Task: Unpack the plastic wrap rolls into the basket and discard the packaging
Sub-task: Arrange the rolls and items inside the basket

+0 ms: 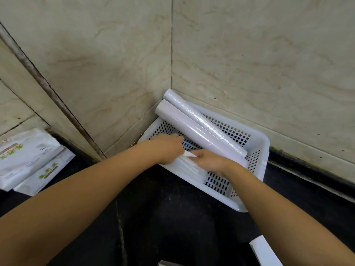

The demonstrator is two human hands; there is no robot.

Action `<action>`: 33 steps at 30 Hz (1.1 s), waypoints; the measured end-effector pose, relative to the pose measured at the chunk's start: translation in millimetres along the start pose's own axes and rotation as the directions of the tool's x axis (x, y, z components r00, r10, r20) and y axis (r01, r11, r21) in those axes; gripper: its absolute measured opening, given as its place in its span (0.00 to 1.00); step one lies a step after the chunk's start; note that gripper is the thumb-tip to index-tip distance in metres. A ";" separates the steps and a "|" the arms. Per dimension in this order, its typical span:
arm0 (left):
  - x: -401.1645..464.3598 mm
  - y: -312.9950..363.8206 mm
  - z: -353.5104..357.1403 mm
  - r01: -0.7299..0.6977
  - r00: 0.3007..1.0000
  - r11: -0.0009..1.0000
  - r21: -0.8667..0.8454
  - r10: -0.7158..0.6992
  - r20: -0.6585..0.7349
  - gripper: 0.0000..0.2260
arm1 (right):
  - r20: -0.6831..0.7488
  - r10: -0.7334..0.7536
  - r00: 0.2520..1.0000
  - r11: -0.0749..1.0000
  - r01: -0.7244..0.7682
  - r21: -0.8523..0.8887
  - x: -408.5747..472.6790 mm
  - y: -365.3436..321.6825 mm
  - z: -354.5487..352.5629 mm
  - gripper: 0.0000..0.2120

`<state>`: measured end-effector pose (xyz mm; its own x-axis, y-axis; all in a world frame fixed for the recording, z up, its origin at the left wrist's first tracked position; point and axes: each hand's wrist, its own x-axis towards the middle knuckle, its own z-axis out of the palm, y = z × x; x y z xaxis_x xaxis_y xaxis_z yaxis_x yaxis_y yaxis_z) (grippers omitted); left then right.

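A white perforated plastic basket (255,143) sits in the corner of a dark counter against tiled walls. Two plastic wrap rolls (199,129) lie side by side in it, slanting from the far left corner toward the right; their far ends stick out over the rim. At the basket's near left, both my hands rest on a flat white bundle (189,167) that lies in the basket. My left hand (169,148) presses on its left end, my right hand (208,160) holds its top. What the bundle is cannot be told.
Soft white packs with green print (28,160) lie at the left on the dark counter (172,217). A white box end (265,252) and another white piece (169,263) show at the bottom edge. Tiled walls close off the far and left sides.
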<state>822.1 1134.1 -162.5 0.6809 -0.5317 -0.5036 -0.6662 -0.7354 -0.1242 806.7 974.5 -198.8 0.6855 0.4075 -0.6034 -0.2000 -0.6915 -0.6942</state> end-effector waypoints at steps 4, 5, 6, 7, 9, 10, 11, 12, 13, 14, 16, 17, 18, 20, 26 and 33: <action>18.9 2.2 5.1 -0.002 0.994 1.000 -0.027 0.005 0.114 0.20 | -0.053 0.009 0.999 0.993 -0.016 -0.118 -11.6 -1.7 2.8 0.32; 22.7 1.4 6.9 0.009 0.986 0.996 -0.089 0.007 0.168 0.22 | -0.093 -0.036 0.995 0.973 0.014 -0.232 -16.4 -1.9 5.0 0.30; 25.4 0.5 8.1 0.019 0.980 0.987 -0.157 0.013 0.200 0.21 | -0.125 -0.080 0.989 0.929 0.029 -0.368 -20.1 -1.3 7.5 0.28; 27.3 -1.0 9.6 0.022 0.979 0.973 -0.231 0.025 0.201 0.20 | -0.135 -0.120 0.984 0.871 0.039 -0.489 -23.4 -0.4 10.1 0.25; 24.9 -5.5 10.8 0.013 0.989 0.915 -0.404 0.046 0.138 0.19 | -0.084 -0.141 0.986 0.803 0.065 -0.592 -26.6 5.6 14.0 0.26; 20.8 -8.1 10.4 0.005 0.994 0.877 -0.481 0.050 0.102 0.20 | -0.044 -0.125 0.991 0.797 0.074 -0.600 -27.1 8.9 14.6 0.26; 16.2 -11.4 10.5 -0.009 0.997 0.843 -0.538 0.052 0.064 0.22 | -0.015 -0.100 0.995 0.792 0.071 -0.607 -27.6 10.8 14.4 0.26; 12.1 -14.7 11.9 -0.024 0.998 0.820 -0.572 0.052 0.032 0.23 | -0.005 -0.083 0.997 0.784 0.062 -0.617 -28.5 11.4 13.7 0.26; 8.7 -17.7 13.9 -0.029 0.998 0.813 -0.581 0.051 0.021 0.23 | -0.011 -0.085 0.996 0.774 0.059 -0.630 -29.6 11.0 12.9 0.26; 6.2 -19.3 16.4 -0.020 0.998 0.819 -0.573 0.051 0.039 0.22 | -0.029 -0.100 0.995 0.765 0.058 -0.642 -31.4 9.8 12.0 0.26; 4.5 -18.9 23.0 0.019 0.992 0.826 -0.563 0.056 0.117 0.20 | -0.116 -0.187 0.975 0.779 0.075 -0.623 -36.9 4.5 9.0 0.21; 4.7 -18.1 25.2 0.038 0.989 0.818 -0.574 0.050 0.138 0.20 | -0.197 -0.262 0.945 0.803 0.100 -0.588 -40.3 0.7 5.9 0.18; 5.0 -17.6 25.2 0.053 0.990 0.803 -0.593 0.035 0.136 0.21 | -0.304 -0.344 0.888 0.825 0.131 -0.550 -43.5 -3.8 0.9 0.16; 6.7 -19.3 20.7 0.062 0.996 0.770 -0.635 -0.012 0.083 0.21 | -0.503 -0.452 0.737 0.844 0.170 -0.509 -43.9 -8.9 -13.8 0.15; 2.1 -20.5 1.0 0.014 0.994 0.714 -0.700 -0.087 -0.069 0.17 | -0.524 -0.363 0.771 0.765 -0.075 -0.639 -17.8 -2.6 -18.3 0.25; 4.8 -23.4 -6.5 0.061 0.970 0.868 -0.493 -0.168 -0.176 0.14 | -0.643 -0.445 0.624 0.870 0.130 -0.475 -27.5 -2.3 -27.7 0.26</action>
<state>843.0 1146.0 -156.5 0.8261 -0.4656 -0.3175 -0.3861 -0.8780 0.2831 807.7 948.4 -169.7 0.9665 0.1780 0.1846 0.2481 -0.8320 -0.4963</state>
